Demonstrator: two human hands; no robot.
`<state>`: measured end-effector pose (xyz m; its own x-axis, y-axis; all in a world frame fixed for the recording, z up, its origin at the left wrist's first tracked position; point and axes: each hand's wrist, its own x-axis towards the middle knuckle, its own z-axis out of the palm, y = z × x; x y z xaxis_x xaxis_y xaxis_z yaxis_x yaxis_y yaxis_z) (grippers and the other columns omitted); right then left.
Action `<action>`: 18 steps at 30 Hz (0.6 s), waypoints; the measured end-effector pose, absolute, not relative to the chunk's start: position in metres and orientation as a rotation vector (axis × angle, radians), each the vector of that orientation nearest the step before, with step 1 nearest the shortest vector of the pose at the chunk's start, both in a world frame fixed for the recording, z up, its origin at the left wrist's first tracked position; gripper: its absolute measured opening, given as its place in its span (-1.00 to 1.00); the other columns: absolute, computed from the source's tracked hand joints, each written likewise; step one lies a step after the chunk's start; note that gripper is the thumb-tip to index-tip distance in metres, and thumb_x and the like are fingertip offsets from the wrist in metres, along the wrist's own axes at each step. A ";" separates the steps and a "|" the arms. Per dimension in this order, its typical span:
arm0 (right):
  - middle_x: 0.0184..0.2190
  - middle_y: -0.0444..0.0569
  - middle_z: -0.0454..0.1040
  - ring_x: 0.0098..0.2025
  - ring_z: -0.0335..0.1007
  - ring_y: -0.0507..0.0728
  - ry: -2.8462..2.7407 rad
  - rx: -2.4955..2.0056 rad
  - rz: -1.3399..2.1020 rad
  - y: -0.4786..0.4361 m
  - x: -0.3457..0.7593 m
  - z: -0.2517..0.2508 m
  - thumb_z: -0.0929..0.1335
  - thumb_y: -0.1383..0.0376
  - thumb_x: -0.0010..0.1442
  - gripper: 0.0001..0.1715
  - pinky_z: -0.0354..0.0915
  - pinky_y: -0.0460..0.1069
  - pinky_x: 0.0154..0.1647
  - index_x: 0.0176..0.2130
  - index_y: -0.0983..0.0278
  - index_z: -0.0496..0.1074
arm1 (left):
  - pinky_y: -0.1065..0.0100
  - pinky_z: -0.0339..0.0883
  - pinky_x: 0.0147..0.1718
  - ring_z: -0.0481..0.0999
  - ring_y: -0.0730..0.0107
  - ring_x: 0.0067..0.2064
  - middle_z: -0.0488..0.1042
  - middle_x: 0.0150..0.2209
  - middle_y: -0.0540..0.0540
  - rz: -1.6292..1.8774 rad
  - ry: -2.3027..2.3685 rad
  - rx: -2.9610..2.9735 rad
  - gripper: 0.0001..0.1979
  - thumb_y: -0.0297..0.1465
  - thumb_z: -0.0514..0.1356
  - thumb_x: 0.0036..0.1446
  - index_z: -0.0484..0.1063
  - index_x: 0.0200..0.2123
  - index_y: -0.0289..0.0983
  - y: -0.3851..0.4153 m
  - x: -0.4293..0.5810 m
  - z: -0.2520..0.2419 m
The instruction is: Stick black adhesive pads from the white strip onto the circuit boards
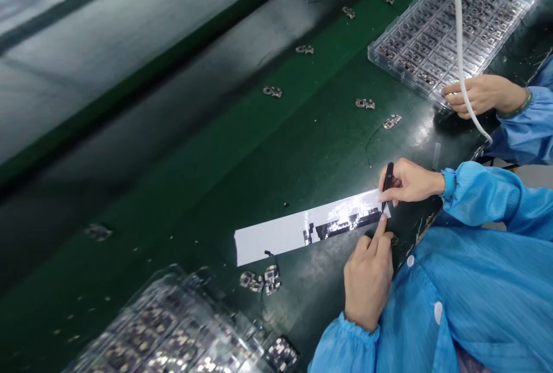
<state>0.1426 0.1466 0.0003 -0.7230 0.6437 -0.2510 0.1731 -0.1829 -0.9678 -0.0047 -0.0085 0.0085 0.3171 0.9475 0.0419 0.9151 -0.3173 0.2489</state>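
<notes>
Empty L hand (369, 281) pins white strip (311, 229).
We press index on its end for flatness; R hand (408, 180) pinches tweezers (387, 180) there.

Strip (298, 233) on belt (259, 154), far tray (377, 52) behind right, near tray (170, 280) before left

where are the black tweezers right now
In the head view, right of centre: the black tweezers are pinched in the right hand, tip down at the right end of the white strip, just above the left hand.
</notes>
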 end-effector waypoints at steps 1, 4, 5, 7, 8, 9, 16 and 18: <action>-0.62 -0.17 0.40 -0.65 0.39 -0.02 -1.754 -0.945 1.969 0.147 0.142 0.001 0.46 0.23 -0.07 -0.71 0.29 -0.17 -0.67 -0.44 0.36 0.34 | 0.30 0.30 -0.46 0.37 0.29 -0.41 0.44 0.05 -0.13 0.268 1.708 2.397 -0.78 -0.56 0.02 0.16 0.44 -0.30 -0.25 -0.008 -0.005 0.009; -0.63 -0.17 0.40 -0.65 0.39 -0.02 -1.791 -0.958 1.940 0.147 0.142 0.001 0.46 0.25 -0.07 -0.73 0.28 -0.17 -0.67 -0.45 0.37 0.35 | 0.29 0.30 -0.44 0.37 0.29 -0.41 0.44 0.05 -0.14 0.284 1.685 2.391 -0.79 -0.56 0.02 0.15 0.44 -0.30 -0.26 -0.007 -0.006 0.009; -0.63 -0.17 0.39 -0.65 0.38 -0.02 -1.805 -0.959 1.936 0.146 0.142 0.001 0.46 0.25 -0.07 -0.74 0.28 -0.17 -0.68 -0.45 0.37 0.35 | 0.29 0.30 -0.44 0.37 0.29 -0.41 0.44 0.05 -0.15 0.288 1.681 2.390 -0.78 -0.56 0.02 0.15 0.44 -0.29 -0.26 -0.007 -0.006 0.009; -0.63 -0.17 0.40 -0.65 0.39 -0.02 -1.808 -0.952 1.962 0.147 0.142 0.002 0.46 0.26 -0.08 -0.74 0.29 -0.17 -0.67 -0.45 0.37 0.35 | 0.29 0.30 -0.44 0.37 0.29 -0.41 0.44 0.05 -0.15 0.285 1.678 2.395 -0.78 -0.56 0.01 0.15 0.44 -0.29 -0.26 -0.007 -0.007 0.009; -0.63 -0.17 0.40 -0.65 0.39 -0.02 -1.795 -0.948 1.985 0.147 0.142 0.002 0.46 0.25 -0.08 -0.73 0.29 -0.17 -0.67 -0.45 0.37 0.35 | 0.29 0.30 -0.44 0.37 0.29 -0.41 0.44 0.05 -0.15 0.279 1.680 2.399 -0.78 -0.56 0.01 0.16 0.44 -0.29 -0.26 -0.007 -0.007 0.008; -0.63 -0.17 0.40 -0.64 0.39 -0.02 -1.778 -0.945 2.004 0.147 0.142 0.002 0.46 0.25 -0.08 -0.73 0.30 -0.16 -0.67 -0.45 0.37 0.35 | 0.28 0.30 -0.44 0.37 0.30 -0.41 0.43 0.05 -0.15 0.273 1.681 2.402 -0.78 -0.55 0.00 0.17 0.43 -0.30 -0.26 -0.007 -0.007 0.008; -0.64 -0.18 0.40 -0.65 0.38 -0.03 -1.682 -0.940 2.077 0.147 0.143 0.003 0.47 0.22 -0.09 -0.69 0.29 -0.16 -0.66 -0.47 0.37 0.35 | 0.29 0.30 -0.44 0.36 0.33 -0.44 0.44 0.05 -0.16 0.296 1.689 2.419 -0.80 -0.55 0.01 0.17 0.42 -0.33 -0.27 -0.007 -0.006 0.009; -0.65 -0.19 0.40 -0.65 0.38 -0.02 -1.638 -0.949 2.103 0.148 0.143 0.003 0.50 0.21 -0.13 -0.66 0.30 -0.16 -0.66 -0.47 0.37 0.34 | 0.30 0.29 -0.45 0.36 0.33 -0.45 0.45 0.04 -0.15 0.299 1.701 2.416 -0.79 -0.56 0.01 0.17 0.42 -0.34 -0.27 -0.007 -0.005 0.010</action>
<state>0.1433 0.1475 0.0032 -0.7321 0.6071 -0.3089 0.1509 -0.2976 -0.9427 -0.0054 -0.0069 0.0102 0.3287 0.9422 0.0645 0.9077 -0.3340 0.2539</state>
